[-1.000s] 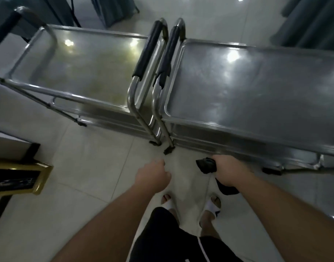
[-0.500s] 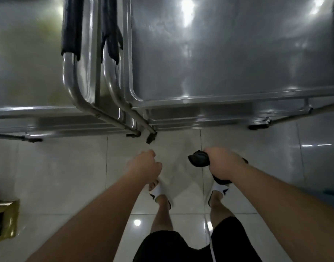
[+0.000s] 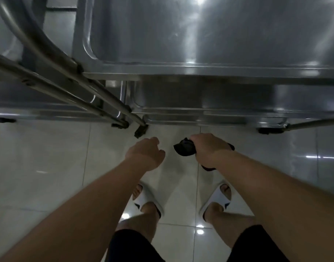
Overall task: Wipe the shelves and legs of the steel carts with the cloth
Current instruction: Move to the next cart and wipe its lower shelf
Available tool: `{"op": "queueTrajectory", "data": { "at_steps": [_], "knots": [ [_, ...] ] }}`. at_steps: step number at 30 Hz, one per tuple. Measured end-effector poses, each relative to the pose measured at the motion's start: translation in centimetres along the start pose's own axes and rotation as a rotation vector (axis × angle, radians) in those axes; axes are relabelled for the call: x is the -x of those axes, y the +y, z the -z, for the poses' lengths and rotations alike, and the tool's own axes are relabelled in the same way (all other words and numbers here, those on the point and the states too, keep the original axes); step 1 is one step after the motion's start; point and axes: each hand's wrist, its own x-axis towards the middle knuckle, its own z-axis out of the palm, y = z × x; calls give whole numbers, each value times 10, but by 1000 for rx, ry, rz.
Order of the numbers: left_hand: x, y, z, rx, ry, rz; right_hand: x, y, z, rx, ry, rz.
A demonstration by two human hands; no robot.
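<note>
dark cloth (image 3: 185,147) gripped in right hand (image 3: 207,150) fingers, left hand (image 3: 145,153) loosely curled, holding nothing

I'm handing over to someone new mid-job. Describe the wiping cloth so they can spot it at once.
Start at the big stainless steel cart filling the top of the view, then drop to the pale tiled floor in front of it. Two bare hands hang there; the right hand grips a crumpled black cloth. It is the only dark, soft thing held, since the left hand holds nothing.

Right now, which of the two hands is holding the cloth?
The right hand grips the dark cloth, which bunches out past its fingers. The left hand is loosely curled and holds nothing.
</note>
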Motion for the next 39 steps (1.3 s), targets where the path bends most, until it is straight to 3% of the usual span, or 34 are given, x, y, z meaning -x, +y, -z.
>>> {"op": "queueTrajectory", "data": {
  "at_steps": [3, 13, 22, 31, 39],
  "knots": [
    [-39, -1, -13, -4, 84, -39, -35, 15, -24, -12, 101, 38],
    [-185, -13, -50, -171, 229, -152, -201, 49, -48, 182, 98, 73],
    [-284, -28, -64, -329, 345, -245, -300, 68, -79, 298, 678, 288],
    [-301, -67, -114, -231, 383, -249, -350, 43, -105, 32, 723, 277],
    [-311, -137, -125, 99, 280, -121, -392, 14, -115, -101, 964, 387]
  ]
}}
